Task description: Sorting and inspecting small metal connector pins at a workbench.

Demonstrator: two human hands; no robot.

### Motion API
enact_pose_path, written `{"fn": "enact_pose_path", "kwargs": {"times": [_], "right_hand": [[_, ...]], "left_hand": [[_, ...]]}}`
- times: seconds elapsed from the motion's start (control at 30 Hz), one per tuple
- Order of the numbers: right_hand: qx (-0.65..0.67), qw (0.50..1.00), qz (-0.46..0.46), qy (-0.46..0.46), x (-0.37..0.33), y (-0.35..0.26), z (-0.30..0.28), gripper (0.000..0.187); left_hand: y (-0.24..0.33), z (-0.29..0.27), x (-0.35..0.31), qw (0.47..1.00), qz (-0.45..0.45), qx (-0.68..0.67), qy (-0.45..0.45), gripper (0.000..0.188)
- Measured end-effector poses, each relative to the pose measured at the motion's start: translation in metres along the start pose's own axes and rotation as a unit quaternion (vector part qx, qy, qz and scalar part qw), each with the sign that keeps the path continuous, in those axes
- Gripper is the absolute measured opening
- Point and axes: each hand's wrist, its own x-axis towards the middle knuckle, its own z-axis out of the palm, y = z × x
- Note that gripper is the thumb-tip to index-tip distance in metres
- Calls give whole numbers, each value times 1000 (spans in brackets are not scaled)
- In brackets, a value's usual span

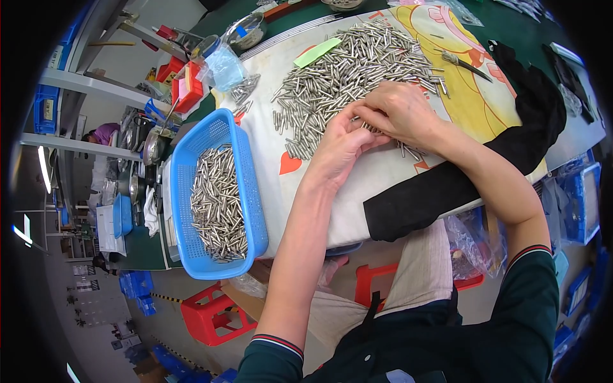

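Note:
A wide heap of short silvery metal pins (364, 60) is spread over a printed cloth (281, 217) on the table. At the near edge of this heap my two hands meet. My left hand (345, 142) is cupped, with several metal pins showing between its thumb and fingers. Over it bends my right hand (405, 113), its fingers curled in against the left; whether a pin is pinched in them is hidden. To the left stands a blue perforated basket (257, 217) holding many more such pins. A green paper slip (317, 52) lies on the heap.
A black sleeve-like cloth (418, 201) lies along the table's near right edge. Tweezers or a similar dark-handled tool (466, 65) rest on the right of the printed cloth. Red bins (187, 88) and a plastic bag (227, 69) stand at the back left. A red stool (214, 316) is below.

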Motion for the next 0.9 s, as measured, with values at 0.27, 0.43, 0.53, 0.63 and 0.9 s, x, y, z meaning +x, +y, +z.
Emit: {"fn": "enact_pose_path", "kwargs": {"times": [0.27,0.43,0.53,0.63,0.9], "right_hand": [[-4,1000,0,0,0,0,0,18],[7,1000,0,-1,0,0,0,18],[12,1000,-5,3,0,0,0,18],[7,1000,-4,1,0,1,1,18],[0,1000,5,-3,0,1,1,18]], "left_hand": [[0,0,0,1000,-1,5,2,42],[0,1,-1,1000,-2,5,1,42],[0,1,-1,1000,1,5,4,41],[0,1,-1,1000,-1,5,4,41],[0,1,-1,1000,-4,4,6,43]]}}
